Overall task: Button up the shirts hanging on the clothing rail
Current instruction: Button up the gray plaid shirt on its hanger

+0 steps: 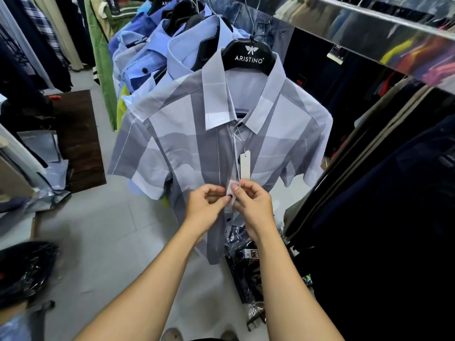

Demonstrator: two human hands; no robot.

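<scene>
A grey and pale-blue checked short-sleeved shirt (187,148) hangs in front of me on a black hanger (248,56). A white price tag (245,164) dangles on a string down its front. My left hand (205,207) pinches the left edge of the placket at mid-chest. My right hand (251,203) pinches the right edge of the placket opposite it. A dark button (229,196) shows between my fingertips. Further dark buttons (228,219) show below, where the front hangs apart. Several blue shirts (152,52) hang behind it on the same rail.
A shiny metal rail (369,28) crosses the top right. Dark garments (394,193) hang along the right side. Packaged clothes (243,257) lie on the tiled floor (98,230) below the shirt. More bags (24,269) and clothes line the left.
</scene>
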